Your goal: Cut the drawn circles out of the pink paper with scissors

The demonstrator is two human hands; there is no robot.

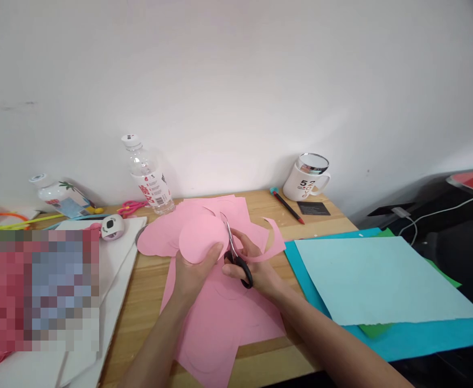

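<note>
My left hand (198, 272) pinches a round piece of pink paper (202, 235) between thumb and fingers, holding it up over the table. Black-handled scissors (242, 269) are in my right hand (256, 272), their metal blades pointing up along the right edge of the round piece. A curved pink offcut (276, 240) trails to the right above my right wrist. Beneath both hands lie pink sheets (256, 318), some with drawn curved outlines. More rounded pink pieces (155, 236) are heaped behind my left hand.
A clear bottle (150, 183) and a white mug (307, 178) stand by the wall. A black pen (288, 207) lies beside a dark card (313, 208). Pale and blue sheets (382, 280) overhang at right. White boards (117, 280) and pink-handled scissors (131, 208) are at left.
</note>
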